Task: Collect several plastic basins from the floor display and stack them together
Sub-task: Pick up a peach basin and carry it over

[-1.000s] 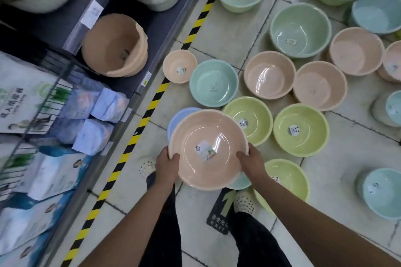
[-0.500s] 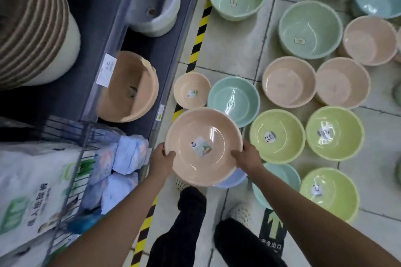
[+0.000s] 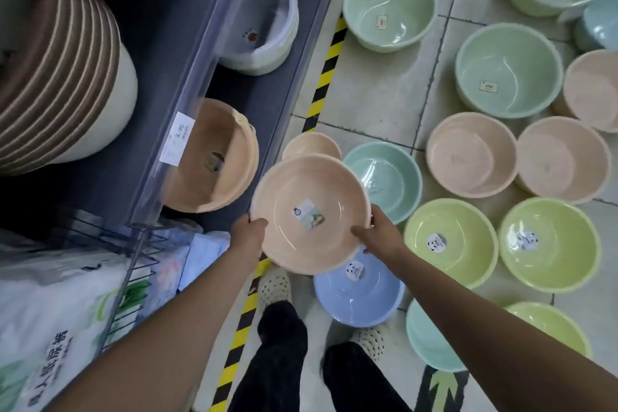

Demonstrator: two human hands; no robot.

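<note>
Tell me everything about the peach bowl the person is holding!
The peach basin is round, shallow and looks like smooth, shiny plastic with a rolled rim. A small sticker sits in the middle of its inside. It is open side up, slightly tilted, held in the air above the floor and partly over a blue basin. The left hand and right hand each have a grip on opposite edges. It is empty.

Peach basin [image 3: 311, 211] is glossy, smooth plastic with a paper sticker [image 3: 308, 214]; beneath it, the tiled floor [image 3: 378, 104] looks matt; beside it, the shelf [image 3: 160, 43] is smooth grey.
</note>
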